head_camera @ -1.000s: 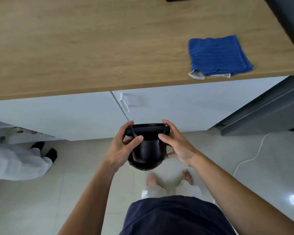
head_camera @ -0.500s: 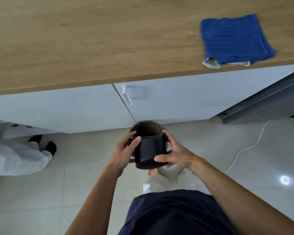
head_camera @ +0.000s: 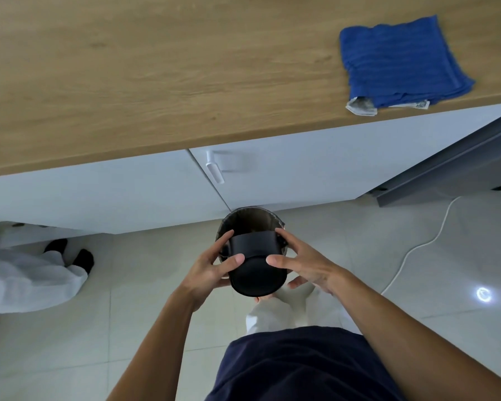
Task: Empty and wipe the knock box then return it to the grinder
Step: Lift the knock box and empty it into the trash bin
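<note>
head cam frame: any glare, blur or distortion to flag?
Head view: a bright glare spot on the glossy floor at lower right; wide-angle bending curves the counter edge; the cabinet handle is smeared with motion blur; the knock box, held by the left hand and right hand, is dark with little surface detail.

Both hands (head_camera: 211,269) (head_camera: 305,263) extended forward, fingers curled inward.
</note>
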